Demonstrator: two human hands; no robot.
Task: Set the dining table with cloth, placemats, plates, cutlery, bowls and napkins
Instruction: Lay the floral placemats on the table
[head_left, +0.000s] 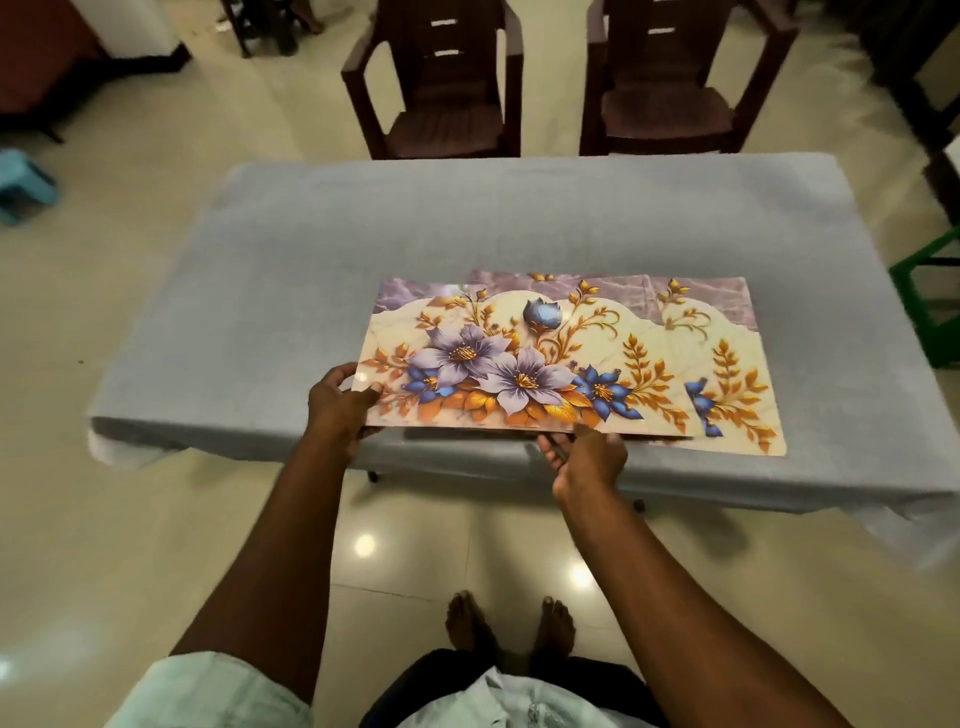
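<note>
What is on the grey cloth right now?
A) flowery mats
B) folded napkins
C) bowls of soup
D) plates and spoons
A: only the flowery mats lie on the grey cloth, with the left hand and right hand holding the top one by its near edge.

Two dark brown chairs (434, 85) (670, 83) stand side by side on the glossy tiled floor (156, 519), a light blue stool (23, 184) at far left, a green frame (930, 306) at right.
</note>
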